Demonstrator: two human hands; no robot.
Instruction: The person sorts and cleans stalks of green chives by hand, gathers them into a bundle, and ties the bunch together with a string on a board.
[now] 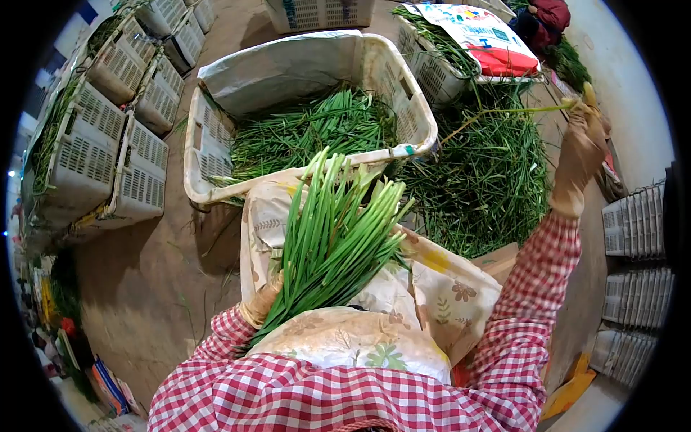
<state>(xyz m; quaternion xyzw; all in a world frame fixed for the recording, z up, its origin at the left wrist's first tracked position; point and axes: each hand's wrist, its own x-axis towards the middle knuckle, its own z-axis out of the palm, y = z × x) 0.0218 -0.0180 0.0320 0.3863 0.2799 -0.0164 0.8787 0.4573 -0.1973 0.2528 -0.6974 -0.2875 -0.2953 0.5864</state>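
In left hand (262, 299), clasping green bunch (335, 237), fanned forward-right; in right hand (581, 140), pinching yellowish stem (533, 109); beyond, illegibly printed sack (475, 34).

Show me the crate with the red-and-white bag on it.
The crate at upper right, behind the green heap: a printed bag lies over its greens. The large crate has a plain white lining.

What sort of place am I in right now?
Probably a vegetable sorting or packing shed: perforated plastic crates, a heap of loose green leaves, and a bunch of chive-like greens in your left hand.
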